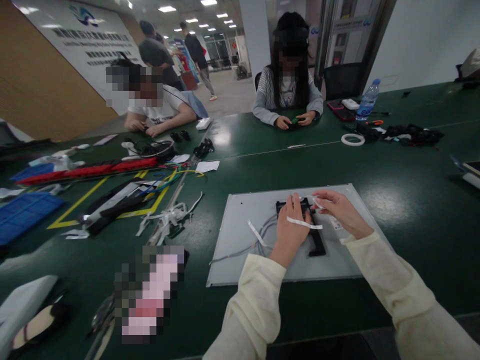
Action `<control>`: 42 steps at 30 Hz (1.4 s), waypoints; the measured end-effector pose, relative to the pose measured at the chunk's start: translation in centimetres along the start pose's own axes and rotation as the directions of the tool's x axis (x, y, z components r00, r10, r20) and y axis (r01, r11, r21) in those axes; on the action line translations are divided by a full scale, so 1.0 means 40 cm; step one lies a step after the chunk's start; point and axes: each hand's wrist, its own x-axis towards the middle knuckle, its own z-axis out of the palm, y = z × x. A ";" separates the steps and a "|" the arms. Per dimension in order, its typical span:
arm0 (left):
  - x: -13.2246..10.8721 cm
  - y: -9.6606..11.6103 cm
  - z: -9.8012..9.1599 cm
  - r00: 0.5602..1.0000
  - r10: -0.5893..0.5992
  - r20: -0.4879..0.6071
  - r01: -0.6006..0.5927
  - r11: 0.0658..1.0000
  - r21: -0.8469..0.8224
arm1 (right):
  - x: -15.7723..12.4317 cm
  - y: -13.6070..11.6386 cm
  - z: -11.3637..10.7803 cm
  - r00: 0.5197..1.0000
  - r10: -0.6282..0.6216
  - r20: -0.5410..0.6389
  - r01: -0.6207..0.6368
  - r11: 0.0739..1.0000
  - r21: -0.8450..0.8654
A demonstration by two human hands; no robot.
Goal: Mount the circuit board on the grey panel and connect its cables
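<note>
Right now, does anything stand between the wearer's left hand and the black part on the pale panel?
Nothing visible does: the left hand appears to rest directly on the black part. A white strip crosses over the back of that hand, not beneath it. The palm side is hidden.

Left sleeve: pale cream, long, loose, bunched into creases. Right sleeve: same pale cream, plain, softly wrinkled.

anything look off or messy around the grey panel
Two things: a white strip lies across the back of the left hand, an odd place for it, and a messy tangle of white strips sits on the green table left of the grey panel, perhaps discarded.
</note>
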 end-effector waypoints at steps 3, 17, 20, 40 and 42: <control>-0.001 -0.001 0.002 1.000 0.003 -0.005 -0.003 1.000 0.002 | 0.002 0.005 -0.001 0.999 0.013 0.030 -0.015 0.997 0.077; -0.007 0.000 -0.004 0.999 0.007 -0.041 -0.008 1.000 -0.017 | 0.011 0.029 0.017 0.997 -0.047 -0.060 0.053 0.993 0.107; -0.008 -0.002 -0.003 0.999 0.019 -0.040 -0.019 1.000 -0.015 | 0.011 0.036 0.025 0.996 -0.022 -0.082 0.026 0.998 0.052; -0.008 -0.015 0.018 0.993 0.116 -0.006 -0.116 0.993 0.019 | 0.032 0.082 -0.021 0.992 -0.070 -0.108 0.023 0.923 -0.384; -0.009 -0.015 0.020 0.993 0.121 -0.004 -0.121 0.992 0.022 | 0.028 0.075 -0.021 0.991 -0.090 -0.101 0.038 0.900 -0.434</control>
